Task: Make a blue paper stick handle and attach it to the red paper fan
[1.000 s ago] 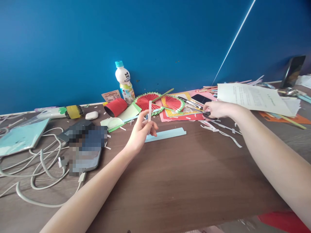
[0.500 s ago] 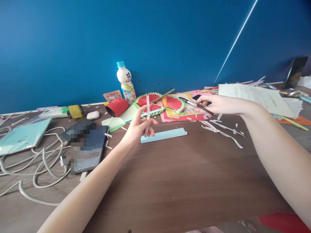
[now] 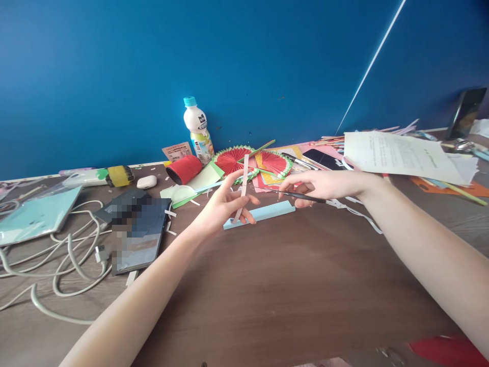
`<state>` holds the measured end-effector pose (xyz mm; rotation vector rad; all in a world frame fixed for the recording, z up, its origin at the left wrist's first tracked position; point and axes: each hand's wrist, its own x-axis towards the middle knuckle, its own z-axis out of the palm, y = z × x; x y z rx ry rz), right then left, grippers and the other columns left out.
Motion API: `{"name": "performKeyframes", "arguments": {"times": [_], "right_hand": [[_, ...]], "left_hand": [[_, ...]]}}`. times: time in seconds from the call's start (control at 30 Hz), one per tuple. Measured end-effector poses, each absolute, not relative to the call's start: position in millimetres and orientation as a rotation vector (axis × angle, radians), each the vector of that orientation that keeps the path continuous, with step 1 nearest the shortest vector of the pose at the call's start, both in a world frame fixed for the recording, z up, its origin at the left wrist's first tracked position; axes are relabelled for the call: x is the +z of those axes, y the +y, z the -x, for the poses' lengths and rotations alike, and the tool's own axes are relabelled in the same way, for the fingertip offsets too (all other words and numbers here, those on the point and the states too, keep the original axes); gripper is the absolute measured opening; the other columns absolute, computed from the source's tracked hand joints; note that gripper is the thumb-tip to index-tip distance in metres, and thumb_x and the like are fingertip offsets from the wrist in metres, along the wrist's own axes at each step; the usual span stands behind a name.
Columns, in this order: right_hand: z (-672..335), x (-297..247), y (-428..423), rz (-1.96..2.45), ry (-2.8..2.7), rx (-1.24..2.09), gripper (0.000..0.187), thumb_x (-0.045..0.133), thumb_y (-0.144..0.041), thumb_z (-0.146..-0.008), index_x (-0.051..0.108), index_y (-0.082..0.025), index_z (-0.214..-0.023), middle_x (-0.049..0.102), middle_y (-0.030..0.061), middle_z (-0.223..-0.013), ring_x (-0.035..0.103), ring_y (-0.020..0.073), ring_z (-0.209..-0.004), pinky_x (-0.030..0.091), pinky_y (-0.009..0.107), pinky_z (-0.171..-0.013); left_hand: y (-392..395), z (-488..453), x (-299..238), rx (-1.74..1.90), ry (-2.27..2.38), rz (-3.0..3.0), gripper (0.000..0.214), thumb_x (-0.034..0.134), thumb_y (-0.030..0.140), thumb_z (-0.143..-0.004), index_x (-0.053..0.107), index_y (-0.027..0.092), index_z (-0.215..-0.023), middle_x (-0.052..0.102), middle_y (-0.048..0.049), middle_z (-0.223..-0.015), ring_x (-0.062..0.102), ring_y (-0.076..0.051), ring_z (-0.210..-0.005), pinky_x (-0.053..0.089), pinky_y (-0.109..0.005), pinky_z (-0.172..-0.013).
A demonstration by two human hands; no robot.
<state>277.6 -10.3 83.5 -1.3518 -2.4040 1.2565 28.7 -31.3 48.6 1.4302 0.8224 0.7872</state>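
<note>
My left hand (image 3: 229,204) pinches a narrow pale strip (image 3: 245,186) of paper or tape, which stands nearly upright between thumb and fingers. My right hand (image 3: 305,186) is closed on a slim black tool (image 3: 303,197) with a thin pointed tip aimed left at the strip; whether it has one point or two I cannot tell. Tip and strip look close together, but contact is unclear. Below my left fingers lies a folded light-blue paper strip (image 3: 273,210) on the table. Behind the hands are red pleated paper fans (image 3: 233,159) with green-and-white edges.
A drink bottle (image 3: 200,132) and a red tube (image 3: 184,169) stand at the back against the blue wall. White cables (image 3: 63,265), a dark tablet-like device (image 3: 147,239) and an earbud case (image 3: 146,182) lie left. Printed paper (image 3: 393,153), a phone (image 3: 323,159) and white scraps (image 3: 362,214) are right.
My right hand has come left and toward me from the pile at the back, bringing the slim black tool with it. My left hand has shifted slightly right, still pinching the strip.
</note>
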Motion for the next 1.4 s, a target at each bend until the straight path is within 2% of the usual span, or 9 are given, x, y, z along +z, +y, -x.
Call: {"name": "performKeyframes", "arguments": {"times": [0.17, 0.57, 0.8, 0.9, 1.07, 1.17, 1.27, 1.4], "right_hand": [[-269, 76, -13, 1.280, -2.310, 1.389, 0.036, 0.062, -0.033, -0.068, 0.060, -0.027, -0.103, 0.054, 0.0027, -0.124, 0.050, 0.0237, -0.114, 0.049, 0.027, -0.079], [-268, 73, -11, 1.283, -2.283, 1.422, 0.041, 0.063, -0.033, -0.068, 0.061, -0.024, -0.109, 0.059, 0.0056, -0.117, 0.059, 0.0218, -0.099, 0.048, 0.028, -0.076], [-269, 70, -9, 1.218, -2.301, 1.392, 0.041, 0.063, -0.037, -0.068, 0.061, -0.025, -0.107, 0.058, 0.0051, -0.117, 0.054, 0.0234, -0.107, 0.047, 0.029, -0.077], [-270, 70, -9, 1.261, -2.300, 1.372, 0.042, 0.065, -0.037, -0.067, 0.062, -0.024, -0.107, 0.061, 0.0055, -0.111, 0.056, 0.0214, -0.099, 0.046, 0.029, -0.075], [-273, 71, -4, 1.315, -2.284, 1.427, 0.049, 0.061, -0.042, -0.070, 0.056, -0.025, -0.116, 0.064, 0.0049, -0.101, 0.058, 0.0122, -0.067, 0.043, 0.029, -0.065], [-275, 71, -1, 1.370, -2.287, 1.317, 0.053, 0.059, -0.047, -0.071, 0.053, -0.025, -0.119, 0.065, 0.0042, -0.098, 0.059, 0.0133, -0.070, 0.042, 0.030, -0.070], [-276, 71, -1, 1.471, -2.316, 1.181, 0.051, 0.058, -0.049, -0.072, 0.054, -0.025, -0.116, 0.067, 0.0030, -0.088, 0.061, 0.0168, -0.076, 0.041, 0.030, -0.070], [-275, 67, 0, 1.548, -2.327, 1.137, 0.049, 0.056, -0.053, -0.072, 0.054, -0.025, -0.112, 0.067, 0.0020, -0.079, 0.062, 0.0196, -0.078, 0.040, 0.031, -0.069]], "left_hand": [[-34, -32, 49, 0.771, 0.793, -1.441, 0.060, 0.055, 0.027, -0.078, 0.026, 0.029, -0.131, 0.065, -0.0014, -0.086, 0.064, -0.013, -0.053, 0.045, -0.021, -0.048], [-38, -36, 52, 0.778, 0.794, -1.442, 0.060, 0.056, 0.028, -0.076, 0.028, 0.027, -0.130, 0.065, -0.0028, -0.086, 0.064, -0.013, -0.052, 0.045, -0.020, -0.046], [-37, -35, 52, 0.763, 0.798, -1.472, 0.059, 0.055, 0.026, -0.078, 0.028, 0.030, -0.131, 0.065, -0.0023, -0.088, 0.064, -0.013, -0.053, 0.043, -0.020, -0.045], [-37, -34, 54, 0.754, 0.815, -1.499, 0.062, 0.055, 0.027, -0.078, 0.025, 0.030, -0.133, 0.065, -0.0030, -0.089, 0.064, -0.013, -0.054, 0.040, -0.019, -0.045], [-33, -31, 54, 0.818, 0.923, -1.552, 0.072, 0.053, 0.025, -0.078, 0.013, 0.031, -0.137, 0.065, -0.0027, -0.089, 0.064, -0.012, -0.055, 0.043, -0.021, -0.048], [-27, -26, 49, 0.819, 1.187, -1.677, 0.072, 0.049, 0.020, -0.078, 0.011, 0.030, -0.138, 0.065, -0.0024, -0.088, 0.060, -0.010, -0.052, 0.046, -0.024, -0.052], [-22, -18, 43, 0.714, 1.481, -1.882, 0.072, 0.047, 0.013, -0.074, 0.017, 0.026, -0.139, 0.064, 0.0009, -0.074, 0.056, -0.010, -0.051, 0.044, -0.025, -0.057], [-20, -5, 38, 0.686, 1.639, -2.001, 0.071, 0.054, 0.011, -0.067, 0.034, 0.022, -0.134, 0.052, 0.0052, -0.053, 0.049, -0.013, -0.046, 0.040, -0.026, -0.063]]}}
